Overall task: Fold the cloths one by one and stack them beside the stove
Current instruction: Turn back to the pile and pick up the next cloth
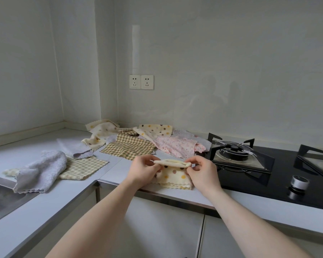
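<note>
Pinching the folded top edge of the dotted cloth (175, 175) at lower centre of the frame, left hand (145, 169) at one end, right hand (201, 172) at the other, both grips narrow, fingertips closed on the fabric. Hanging limp below the pinch, lower layers resting on the tabletop (175, 197) just beside the stove (250, 164). Probably handling light, soft and floppy, sliding out of line easily; best taken at the corners of the fold. Reaching in from the bottom of the frame, forearms bare, wrists slightly raised. Lying further back, at centre and left, the unfolded cloths (131, 146), still waiting.
</note>
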Tool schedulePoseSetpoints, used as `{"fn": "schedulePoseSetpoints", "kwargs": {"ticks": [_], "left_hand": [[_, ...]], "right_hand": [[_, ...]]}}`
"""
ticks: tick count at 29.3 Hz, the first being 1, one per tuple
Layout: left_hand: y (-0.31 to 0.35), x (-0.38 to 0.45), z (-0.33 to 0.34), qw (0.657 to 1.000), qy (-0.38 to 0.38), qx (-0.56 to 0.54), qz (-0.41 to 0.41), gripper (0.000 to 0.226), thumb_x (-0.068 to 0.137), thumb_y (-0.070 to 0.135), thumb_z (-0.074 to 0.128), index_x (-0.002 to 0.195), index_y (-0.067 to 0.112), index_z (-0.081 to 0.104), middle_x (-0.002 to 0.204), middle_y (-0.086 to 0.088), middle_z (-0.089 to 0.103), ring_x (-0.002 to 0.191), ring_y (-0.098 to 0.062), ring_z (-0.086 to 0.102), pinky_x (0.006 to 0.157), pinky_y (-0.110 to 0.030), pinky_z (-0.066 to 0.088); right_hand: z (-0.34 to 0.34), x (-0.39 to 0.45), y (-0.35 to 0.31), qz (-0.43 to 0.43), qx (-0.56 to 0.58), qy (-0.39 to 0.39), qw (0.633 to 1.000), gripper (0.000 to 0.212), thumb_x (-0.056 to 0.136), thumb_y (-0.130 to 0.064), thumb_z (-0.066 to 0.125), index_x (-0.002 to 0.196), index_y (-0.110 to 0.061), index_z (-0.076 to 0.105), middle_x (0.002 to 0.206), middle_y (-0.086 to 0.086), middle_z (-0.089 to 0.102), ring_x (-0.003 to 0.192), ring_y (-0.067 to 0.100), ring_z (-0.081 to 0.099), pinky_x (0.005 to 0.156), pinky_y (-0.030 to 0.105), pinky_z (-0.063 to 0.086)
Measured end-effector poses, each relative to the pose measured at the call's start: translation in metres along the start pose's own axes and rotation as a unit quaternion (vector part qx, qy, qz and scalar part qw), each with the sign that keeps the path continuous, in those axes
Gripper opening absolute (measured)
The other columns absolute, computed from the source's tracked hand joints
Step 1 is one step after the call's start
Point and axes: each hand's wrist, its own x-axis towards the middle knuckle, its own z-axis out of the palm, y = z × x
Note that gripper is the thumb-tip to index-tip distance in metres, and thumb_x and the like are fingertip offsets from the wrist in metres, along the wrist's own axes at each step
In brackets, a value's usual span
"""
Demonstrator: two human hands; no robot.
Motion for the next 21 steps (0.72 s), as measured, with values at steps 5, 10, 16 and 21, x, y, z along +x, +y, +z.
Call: {"fn": "schedulePoseSetpoints", "kwargs": {"ticks": [5,10,16,21], "left_hand": [[-0.002,0.002,0.001,1.0,0.003,-0.003,0.019,0.012,0.089,0.011,0.07,0.088,0.02,0.078,0.079,0.004,0.078,0.067,-0.001,0.07,0.057,-0.013,0.051],[-0.004,0.003,0.003,0.999,-0.005,0.048,0.013,0.017,0.082,0.014,0.067,0.082,0.029,0.076,0.079,0.008,0.076,0.074,-0.006,0.071,0.06,-0.017,0.051],[-0.007,-0.001,0.01,0.983,0.014,0.182,0.032,0.019,0.079,0.024,0.061,0.086,0.031,0.078,0.082,0.014,0.072,0.081,-0.006,0.066,0.068,-0.026,0.055],[-0.008,0.0,0.013,0.975,0.027,0.221,0.023,0.025,0.079,0.043,0.051,0.072,0.03,0.072,0.088,0.004,0.062,0.089,-0.02,0.057,0.068,-0.031,0.043]], "right_hand": [[0.001,0.0,0.001,-0.013,-0.007,0.007,1.0,0.032,0.085,-0.005,0.067,0.081,-0.036,0.073,0.078,-0.008,0.073,0.07,0.011,0.067,0.062,0.037,0.056],[0.002,-0.002,-0.002,-0.036,-0.072,-0.003,0.997,0.027,0.087,-0.007,0.066,0.078,-0.032,0.069,0.084,-0.013,0.072,0.079,0.004,0.066,0.067,0.03,0.058],[0.006,-0.004,-0.001,-0.017,-0.183,-0.042,0.982,0.017,0.088,-0.017,0.057,0.079,-0.028,0.065,0.091,-0.013,0.07,0.083,0.012,0.064,0.071,0.032,0.055],[0.008,0.0,0.0,-0.007,-0.235,-0.026,0.972,0.032,0.095,-0.035,0.046,0.072,-0.021,0.062,0.093,-0.006,0.066,0.094,0.022,0.056,0.078,0.036,0.048]]}}
